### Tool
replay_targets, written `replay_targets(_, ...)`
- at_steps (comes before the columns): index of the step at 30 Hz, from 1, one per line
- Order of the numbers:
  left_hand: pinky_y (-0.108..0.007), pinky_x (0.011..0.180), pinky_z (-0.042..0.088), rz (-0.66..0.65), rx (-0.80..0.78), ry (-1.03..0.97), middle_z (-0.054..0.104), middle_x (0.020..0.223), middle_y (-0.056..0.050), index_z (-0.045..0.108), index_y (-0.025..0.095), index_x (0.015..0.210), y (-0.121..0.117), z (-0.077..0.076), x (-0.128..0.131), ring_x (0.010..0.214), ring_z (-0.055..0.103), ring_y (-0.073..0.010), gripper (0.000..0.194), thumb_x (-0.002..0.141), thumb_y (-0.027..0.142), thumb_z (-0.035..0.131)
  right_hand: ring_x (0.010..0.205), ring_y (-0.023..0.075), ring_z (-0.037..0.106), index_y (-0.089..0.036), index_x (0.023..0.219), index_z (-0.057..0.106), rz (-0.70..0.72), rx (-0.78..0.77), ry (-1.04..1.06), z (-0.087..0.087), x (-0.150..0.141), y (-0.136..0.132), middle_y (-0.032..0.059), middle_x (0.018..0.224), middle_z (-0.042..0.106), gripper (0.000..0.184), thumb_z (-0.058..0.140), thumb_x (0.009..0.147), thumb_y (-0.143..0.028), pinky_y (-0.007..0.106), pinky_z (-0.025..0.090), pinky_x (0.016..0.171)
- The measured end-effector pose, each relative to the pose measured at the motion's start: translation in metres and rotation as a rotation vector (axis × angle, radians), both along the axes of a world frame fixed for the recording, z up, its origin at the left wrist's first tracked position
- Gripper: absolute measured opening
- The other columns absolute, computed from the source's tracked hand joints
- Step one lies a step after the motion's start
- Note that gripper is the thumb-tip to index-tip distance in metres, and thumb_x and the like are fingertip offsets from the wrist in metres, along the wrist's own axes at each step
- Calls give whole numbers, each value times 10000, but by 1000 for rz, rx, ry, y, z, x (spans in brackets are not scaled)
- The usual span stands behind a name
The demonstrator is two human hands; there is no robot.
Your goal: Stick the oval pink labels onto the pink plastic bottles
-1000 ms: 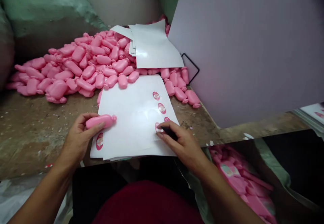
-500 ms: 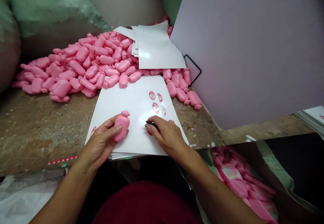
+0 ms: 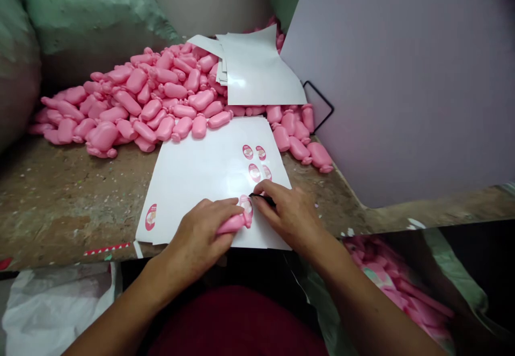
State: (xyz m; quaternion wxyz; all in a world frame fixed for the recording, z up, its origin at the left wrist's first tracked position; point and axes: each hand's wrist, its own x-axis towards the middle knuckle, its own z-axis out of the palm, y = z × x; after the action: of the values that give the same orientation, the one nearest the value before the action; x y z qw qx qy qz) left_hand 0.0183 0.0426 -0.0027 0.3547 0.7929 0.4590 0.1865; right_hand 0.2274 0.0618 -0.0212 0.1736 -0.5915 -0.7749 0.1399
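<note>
While the left hand (image 3: 199,235) grips a pink plastic bottle (image 3: 233,223) at lower center of the frame, the right hand (image 3: 287,214) pinches a small black tool (image 3: 263,199) beside an oval label (image 3: 245,204) on a white backing sheet (image 3: 193,184). Labeling seems underway; the label appears to need lifting and pressing onto the bottle.

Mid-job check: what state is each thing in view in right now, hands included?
Left hand: gripping a pink plastic bottle, held low over the sheet.
Right hand: holding a small black tool beside an oval pink label.
White label sheet: flat on the bench, several labels on it.
Loose pink bottles: heaped, no labels visible.
Spare white sheets: stacked on the heap, edges lifting.
</note>
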Motion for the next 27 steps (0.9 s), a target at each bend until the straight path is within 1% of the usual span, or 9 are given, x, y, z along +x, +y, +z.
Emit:
replay_targets(2, -471, 970, 484, -141, 79, 144, 584, 1444, -101, 676, 225, 1198, 5, -4, 4, 1188, 599, -286, 432, 806, 88, 556, 737, 206, 690, -206, 937, 661, 6, 12, -39, 0, 1, 2, 43, 863, 780, 124, 540, 911, -206, 310, 353, 651)
replay_targets(3, -479, 975, 485, -186, 95, 200, 538, 1490, -115, 668, 223, 1224, 7, -5, 5, 1225, 583, -302, 442, 812, 100, 565, 740, 207, 693, -202, 940, 663, 6, 14, -59, 0, 1, 2, 44, 867, 781, 127, 539, 911, -198, 313, 348, 653)
replay_targets(5, -484, 983, 490, -219, 98, 284, 468, 1545, -128, 639, 233, 1290, 10, -5, 7, 1245, 577, -313, 484, 821, 126, 583, 744, 209, 697, -197, 944, 667, 9, 12, -90, 0, 1, 3, 43, 875, 785, 127, 545, 910, -192, 316, 337, 654)
replay_targets(8, -482, 979, 508, -216, 78, 357, 431, 1570, -115, 614, 269, 1334, 13, 0, 10, 1209, 602, -310, 538, 814, 136, 592, 732, 211, 697, -197, 932, 674, 5, 21, -135, 1, -1, 2, 39, 862, 789, 116, 561, 905, -193, 322, 324, 657)
replay_targets(11, -492, 960, 524, -218, 65, 384, 461, 1544, -97, 623, 291, 1320, 13, 4, 12, 1183, 612, -317, 536, 808, 137, 582, 705, 211, 691, -192, 924, 675, 2, 37, -177, 3, -3, 1, 45, 837, 789, 116, 560, 909, -199, 329, 316, 657)
replay_targets(17, -519, 929, 534, -222, 68, 346, 487, 1516, -103, 648, 298, 1283, 14, 1, 10, 1144, 621, -333, 487, 820, 166, 578, 697, 221, 687, -183, 916, 663, 3, 28, -184, 2, -4, -1, 74, 833, 787, 147, 518, 927, -201, 339, 346, 673)
replay_targets(22, -514, 931, 533, -218, 63, 333, 522, 1476, -120, 643, 277, 1289, 15, 2, 10, 1148, 618, -337, 491, 816, 163, 578, 672, 216, 671, -202, 903, 662, -16, 13, -124, 1, -4, 1, 61, 801, 778, 144, 519, 917, -210, 325, 348, 642)
replay_targets(27, -525, 954, 523, -222, 43, 354, 487, 1515, -111, 616, 289, 1330, 15, 3, 11, 1165, 614, -343, 532, 813, 168, 581, 685, 226, 679, -199, 924, 675, -22, -20, -125, 2, -2, 0, 72, 822, 779, 159, 516, 923, -216, 327, 361, 640)
